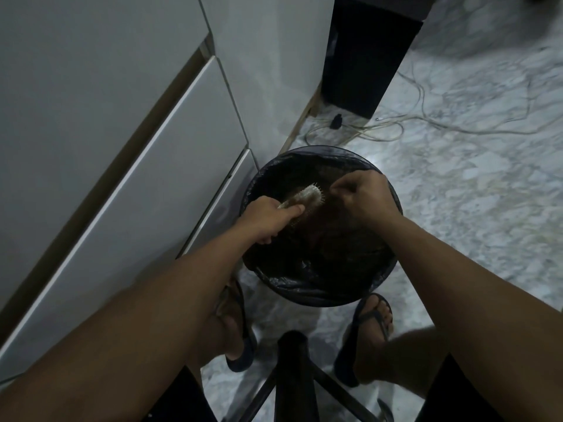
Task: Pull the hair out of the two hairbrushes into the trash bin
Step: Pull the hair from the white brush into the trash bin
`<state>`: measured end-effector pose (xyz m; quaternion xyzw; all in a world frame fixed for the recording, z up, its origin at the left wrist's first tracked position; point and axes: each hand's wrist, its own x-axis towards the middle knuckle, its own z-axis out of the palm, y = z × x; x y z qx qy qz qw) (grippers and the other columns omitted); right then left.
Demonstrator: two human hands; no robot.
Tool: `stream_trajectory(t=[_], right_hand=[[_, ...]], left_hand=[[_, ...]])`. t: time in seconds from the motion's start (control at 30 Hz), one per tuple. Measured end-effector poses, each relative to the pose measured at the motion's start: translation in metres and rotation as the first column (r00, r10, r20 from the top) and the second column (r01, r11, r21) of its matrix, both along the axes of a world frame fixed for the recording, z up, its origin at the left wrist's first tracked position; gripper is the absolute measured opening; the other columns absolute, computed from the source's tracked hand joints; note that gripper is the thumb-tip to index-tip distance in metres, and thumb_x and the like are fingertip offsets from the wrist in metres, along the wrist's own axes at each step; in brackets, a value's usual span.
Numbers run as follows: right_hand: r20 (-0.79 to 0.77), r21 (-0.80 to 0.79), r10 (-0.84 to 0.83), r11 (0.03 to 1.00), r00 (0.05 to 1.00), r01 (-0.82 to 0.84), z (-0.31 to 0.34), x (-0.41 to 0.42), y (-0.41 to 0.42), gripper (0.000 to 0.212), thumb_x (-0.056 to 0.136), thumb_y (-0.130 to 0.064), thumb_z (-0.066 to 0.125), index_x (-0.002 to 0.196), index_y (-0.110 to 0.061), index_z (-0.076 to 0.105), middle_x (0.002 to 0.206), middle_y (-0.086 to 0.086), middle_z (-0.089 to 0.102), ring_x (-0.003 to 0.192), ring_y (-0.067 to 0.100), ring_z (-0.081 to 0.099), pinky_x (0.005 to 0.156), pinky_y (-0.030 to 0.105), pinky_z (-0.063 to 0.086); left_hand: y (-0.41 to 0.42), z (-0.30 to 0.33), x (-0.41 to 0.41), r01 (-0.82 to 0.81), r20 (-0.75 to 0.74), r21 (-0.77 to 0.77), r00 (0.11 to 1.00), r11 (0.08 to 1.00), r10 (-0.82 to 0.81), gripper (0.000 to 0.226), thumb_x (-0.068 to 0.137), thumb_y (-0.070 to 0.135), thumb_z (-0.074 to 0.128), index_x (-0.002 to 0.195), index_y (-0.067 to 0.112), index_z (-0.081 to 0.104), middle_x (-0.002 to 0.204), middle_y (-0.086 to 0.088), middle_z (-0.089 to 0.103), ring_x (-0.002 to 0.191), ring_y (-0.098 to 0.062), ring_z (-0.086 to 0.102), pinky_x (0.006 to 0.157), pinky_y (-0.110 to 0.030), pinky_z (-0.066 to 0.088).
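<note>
A round black trash bin (304, 156) lined with a dark bag stands on the floor in front of my feet. Over its left side my left hand (268, 219) grips the handle of a pale hairbrush (307, 196), bristles facing right. My right hand (362, 193) hovers over the bin just right of the brush head, fingers pinched together; whether strands of hair are between them is too dark to tell. Only one hairbrush is in view.
White cabinet drawers (146, 166) rise on the left, close to the bin. A black speaker box (365, 56) stands behind, with loose cables (396, 126) on the marble floor. A dark stool leg (292, 373) sits between my sandalled feet.
</note>
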<state>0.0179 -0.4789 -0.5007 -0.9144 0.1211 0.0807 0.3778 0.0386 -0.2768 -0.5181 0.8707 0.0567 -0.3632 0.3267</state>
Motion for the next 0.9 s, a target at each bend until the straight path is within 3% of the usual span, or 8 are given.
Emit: stream_trajectory(t=[0.23,0.33,0.47,0.57,0.63,0.77,0.9], right_hand=[[-0.020,-0.054,-0.074,0.996,0.997,0.073,-0.003,0.000,-0.009,0.011,0.085,-0.007,0.066,0.088,-0.013,0.075,0.076,-0.003,0.064,0.078,0.015,0.062,0.073,0.022,0.043],[-0.037,-0.103,0.014,0.995,0.999,-0.018,-0.002,-0.001,-0.005,0.012,0.083,-0.014,0.068,0.094,-0.018,0.071,0.087,-0.002,0.068,0.084,0.016,0.061,0.074,0.024,0.041],[-0.048,-0.089,0.177,0.980,0.983,-0.180,-0.004,-0.005,0.007,0.044,0.079,-0.025,0.075,0.121,-0.026,0.062,0.109,0.002,0.068,0.103,0.021,0.063,0.093,0.035,0.049],[-0.026,-0.098,0.260,0.960,0.965,-0.262,-0.007,-0.008,0.014,0.050,0.082,-0.028,0.071,0.130,-0.029,0.058,0.115,0.005,0.062,0.106,0.024,0.061,0.094,0.042,0.049],[0.010,-0.108,0.273,0.957,0.962,-0.271,-0.007,-0.009,0.015,0.040,0.085,-0.024,0.068,0.126,-0.027,0.064,0.115,0.005,0.061,0.103,0.022,0.061,0.091,0.039,0.050],[0.106,-0.124,0.174,0.979,0.979,-0.160,-0.004,-0.005,0.010,0.017,0.082,-0.013,0.068,0.096,-0.016,0.078,0.100,0.004,0.070,0.092,0.023,0.066,0.084,0.033,0.051],[0.057,-0.096,0.077,0.993,0.995,-0.072,0.001,-0.003,-0.002,0.016,0.085,-0.009,0.066,0.094,-0.011,0.078,0.094,0.007,0.076,0.089,0.021,0.068,0.081,0.023,0.047]], left_hand=[[0.000,0.000,0.000,0.001,0.000,-0.010,1.000,1.000,-0.001,0.048,0.082,0.062,0.059,0.063,0.018,0.058,0.058,-0.004,0.061,0.044,-0.021,0.057,0.050,-0.027,0.045],[0.001,0.000,0.000,-0.021,-0.004,-0.024,1.000,0.999,0.021,0.049,0.082,0.061,0.060,0.062,0.017,0.055,0.057,-0.006,0.059,0.044,-0.023,0.055,0.049,-0.027,0.043],[0.002,0.001,0.000,-0.044,-0.023,-0.044,0.999,0.998,0.043,0.048,0.081,0.060,0.061,0.062,0.017,0.056,0.057,-0.006,0.058,0.043,-0.022,0.053,0.046,-0.024,0.040],[0.000,0.002,0.001,-0.041,-0.034,-0.064,0.999,0.997,0.039,0.047,0.081,0.061,0.061,0.063,0.017,0.057,0.057,-0.006,0.058,0.043,-0.021,0.053,0.046,-0.025,0.040],[-0.001,0.003,0.000,-0.029,-0.047,-0.074,0.999,0.997,0.026,0.047,0.082,0.061,0.060,0.068,0.016,0.059,0.058,-0.005,0.059,0.045,-0.021,0.054,0.046,-0.025,0.041],[-0.001,0.003,-0.001,-0.016,-0.064,-0.072,0.998,0.997,0.011,0.049,0.081,0.061,0.061,0.071,0.013,0.062,0.057,-0.006,0.059,0.043,-0.021,0.053,0.045,-0.024,0.040],[0.003,0.004,0.002,-0.050,-0.061,-0.084,0.997,0.995,0.045,0.047,0.082,0.059,0.062,0.066,0.015,0.058,0.055,-0.006,0.056,0.040,-0.020,0.050,0.044,-0.023,0.037]])
